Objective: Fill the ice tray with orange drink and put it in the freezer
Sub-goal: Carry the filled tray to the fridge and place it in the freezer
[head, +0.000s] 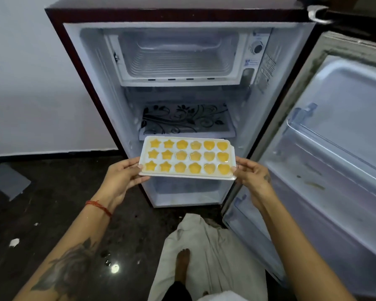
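Ice tray: the white ice tray (188,158) is held level in the air in front of the open fridge (182,17), below the freezer box and above the floor; it touches no shelf.
Orange drink: orange drink (182,144) fills all the moulds, three rows of stars, flowers and hearts; some look paler than others.
Left hand: the left hand (123,173) grips the tray's left short edge, thumb on the rim, fingers curled beneath.
Right hand: the right hand (251,173) grips the right short edge the same way, thumb on top, fingers under.
Freezer: the freezer box (178,55) sits at the top of the fridge, its front open, the ribbed white inside in view, with a dial (257,47) to its right.
Shelf: a shelf with a black flower pattern (186,120) lies just behind and above the tray's far edge.
Door: the fridge door (339,148) stands swung open on the right.
Floor: dark floor (63,192), with a bare foot (182,266) and pale cloth (215,246) near the bottom edge.
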`<control>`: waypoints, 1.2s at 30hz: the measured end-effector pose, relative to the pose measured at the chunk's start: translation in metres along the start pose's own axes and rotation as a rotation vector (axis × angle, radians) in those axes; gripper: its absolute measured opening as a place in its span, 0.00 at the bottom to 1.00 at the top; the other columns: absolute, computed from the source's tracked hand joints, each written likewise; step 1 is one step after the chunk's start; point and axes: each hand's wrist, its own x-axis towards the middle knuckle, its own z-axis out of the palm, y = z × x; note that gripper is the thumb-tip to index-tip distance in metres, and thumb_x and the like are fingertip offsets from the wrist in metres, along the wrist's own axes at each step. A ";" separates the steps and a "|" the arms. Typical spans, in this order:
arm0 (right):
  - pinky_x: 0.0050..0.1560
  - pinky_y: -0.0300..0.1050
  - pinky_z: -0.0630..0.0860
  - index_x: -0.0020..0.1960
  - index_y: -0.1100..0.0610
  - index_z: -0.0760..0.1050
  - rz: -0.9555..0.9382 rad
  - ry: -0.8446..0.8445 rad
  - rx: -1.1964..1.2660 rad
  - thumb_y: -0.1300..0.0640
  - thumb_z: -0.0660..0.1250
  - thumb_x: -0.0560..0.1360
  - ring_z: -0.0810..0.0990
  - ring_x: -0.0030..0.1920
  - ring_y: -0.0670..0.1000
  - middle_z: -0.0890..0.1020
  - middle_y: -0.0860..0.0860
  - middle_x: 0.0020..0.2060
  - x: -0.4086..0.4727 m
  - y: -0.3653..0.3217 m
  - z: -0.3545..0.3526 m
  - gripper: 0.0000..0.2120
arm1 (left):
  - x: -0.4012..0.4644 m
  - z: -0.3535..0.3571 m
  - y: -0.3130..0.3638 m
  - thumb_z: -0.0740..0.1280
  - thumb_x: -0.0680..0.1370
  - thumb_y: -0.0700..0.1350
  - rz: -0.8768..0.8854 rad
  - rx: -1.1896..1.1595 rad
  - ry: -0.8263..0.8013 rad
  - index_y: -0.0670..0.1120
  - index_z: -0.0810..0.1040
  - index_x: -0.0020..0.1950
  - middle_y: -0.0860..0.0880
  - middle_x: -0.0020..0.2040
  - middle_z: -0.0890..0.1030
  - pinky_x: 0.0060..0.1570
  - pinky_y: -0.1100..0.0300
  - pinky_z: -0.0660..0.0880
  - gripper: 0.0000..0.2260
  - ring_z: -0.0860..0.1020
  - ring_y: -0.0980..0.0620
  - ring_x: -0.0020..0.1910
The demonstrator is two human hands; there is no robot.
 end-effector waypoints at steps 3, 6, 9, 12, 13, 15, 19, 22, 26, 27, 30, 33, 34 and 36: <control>0.35 0.35 0.79 0.61 0.65 0.74 -0.021 0.000 0.004 0.70 0.68 0.71 0.84 0.36 0.43 0.84 0.51 0.40 0.024 -0.016 0.008 0.19 | 0.017 0.001 0.018 0.64 0.76 0.32 0.033 -0.048 0.000 0.36 0.75 0.58 0.43 0.46 0.82 0.33 0.62 0.81 0.11 0.84 0.51 0.38; 0.35 0.36 0.79 0.60 0.66 0.74 -0.052 -0.006 0.007 0.70 0.68 0.71 0.84 0.37 0.44 0.85 0.48 0.37 0.049 -0.037 0.014 0.18 | 0.036 0.004 0.039 0.64 0.76 0.32 0.056 -0.098 -0.027 0.37 0.75 0.57 0.43 0.48 0.82 0.34 0.62 0.80 0.09 0.84 0.53 0.38; 0.37 0.36 0.80 0.60 0.64 0.75 -0.084 -0.027 0.001 0.69 0.68 0.71 0.84 0.37 0.44 0.85 0.45 0.34 0.073 -0.062 0.023 0.17 | 0.057 0.010 0.066 0.63 0.77 0.32 0.083 -0.135 -0.048 0.37 0.76 0.54 0.44 0.47 0.82 0.34 0.63 0.80 0.07 0.84 0.54 0.38; 0.36 0.35 0.79 0.59 0.64 0.75 -0.109 -0.044 0.013 0.70 0.67 0.71 0.84 0.35 0.43 0.85 0.44 0.32 0.098 -0.087 0.034 0.16 | 0.079 0.018 0.094 0.63 0.77 0.32 0.101 -0.162 -0.054 0.37 0.76 0.53 0.44 0.45 0.82 0.34 0.63 0.80 0.07 0.84 0.54 0.37; 0.35 0.34 0.79 0.59 0.65 0.75 -0.116 -0.046 0.018 0.70 0.67 0.71 0.84 0.35 0.43 0.85 0.44 0.31 0.107 -0.094 0.038 0.16 | 0.087 0.021 0.102 0.63 0.77 0.32 0.109 -0.172 -0.055 0.36 0.76 0.54 0.44 0.44 0.82 0.34 0.63 0.80 0.08 0.84 0.54 0.36; 0.32 0.33 0.77 0.59 0.66 0.75 -0.134 -0.041 0.018 0.71 0.67 0.71 0.84 0.33 0.43 0.84 0.44 0.30 0.127 -0.107 0.047 0.16 | 0.104 0.026 0.117 0.63 0.77 0.32 0.125 -0.192 -0.062 0.36 0.74 0.56 0.44 0.45 0.82 0.34 0.63 0.80 0.09 0.84 0.54 0.36; 0.34 0.33 0.78 0.58 0.68 0.74 -0.156 -0.019 0.030 0.71 0.65 0.72 0.83 0.34 0.44 0.85 0.47 0.33 0.169 -0.124 0.063 0.15 | 0.141 0.038 0.138 0.60 0.78 0.32 0.132 -0.221 -0.101 0.37 0.73 0.57 0.45 0.49 0.80 0.36 0.64 0.80 0.09 0.82 0.53 0.41; 0.35 0.33 0.78 0.58 0.68 0.75 -0.158 0.009 0.009 0.71 0.65 0.72 0.81 0.36 0.45 0.81 0.51 0.39 0.200 -0.132 0.074 0.14 | 0.169 0.048 0.148 0.57 0.79 0.30 0.133 -0.272 -0.148 0.39 0.74 0.51 0.47 0.46 0.81 0.38 0.64 0.81 0.09 0.80 0.53 0.45; 0.33 0.33 0.77 0.57 0.67 0.75 -0.150 0.035 -0.011 0.73 0.62 0.73 0.78 0.35 0.46 0.79 0.51 0.38 0.239 -0.140 0.087 0.13 | 0.204 0.058 0.158 0.54 0.79 0.28 0.164 -0.328 -0.131 0.40 0.74 0.48 0.46 0.47 0.79 0.46 0.61 0.81 0.12 0.79 0.51 0.46; 0.33 0.33 0.77 0.55 0.66 0.76 -0.143 0.033 -0.009 0.73 0.61 0.74 0.78 0.35 0.46 0.79 0.51 0.37 0.247 -0.142 0.090 0.12 | 0.212 0.060 0.159 0.54 0.78 0.28 0.168 -0.330 -0.111 0.41 0.75 0.47 0.46 0.48 0.79 0.50 0.60 0.80 0.12 0.79 0.51 0.47; 0.33 0.38 0.80 0.47 0.64 0.77 -0.136 0.038 0.013 0.74 0.59 0.74 0.79 0.33 0.46 0.78 0.51 0.36 0.266 -0.148 0.097 0.11 | 0.230 0.067 0.160 0.57 0.79 0.29 0.189 -0.340 -0.067 0.41 0.75 0.48 0.47 0.47 0.80 0.54 0.62 0.77 0.10 0.80 0.51 0.48; 0.29 0.36 0.76 0.46 0.64 0.78 -0.179 0.110 -0.076 0.74 0.62 0.72 0.78 0.29 0.46 0.80 0.48 0.28 0.277 -0.154 0.102 0.10 | 0.238 0.071 0.162 0.58 0.79 0.30 0.232 -0.354 -0.050 0.40 0.75 0.45 0.47 0.43 0.81 0.43 0.65 0.80 0.09 0.82 0.56 0.36; 0.26 0.34 0.74 0.41 0.62 0.77 -0.193 0.110 -0.083 0.75 0.61 0.71 0.78 0.26 0.43 0.80 0.45 0.25 0.279 -0.155 0.105 0.12 | 0.241 0.071 0.163 0.58 0.79 0.31 0.239 -0.357 -0.037 0.40 0.75 0.45 0.46 0.44 0.80 0.41 0.65 0.80 0.08 0.82 0.56 0.35; 0.23 0.32 0.72 0.34 0.58 0.73 -0.209 0.107 -0.082 0.77 0.60 0.70 0.76 0.22 0.38 0.79 0.46 0.24 0.282 -0.155 0.110 0.16 | 0.244 0.072 0.164 0.59 0.79 0.31 0.243 -0.356 0.009 0.39 0.75 0.47 0.45 0.46 0.79 0.40 0.65 0.80 0.07 0.82 0.55 0.35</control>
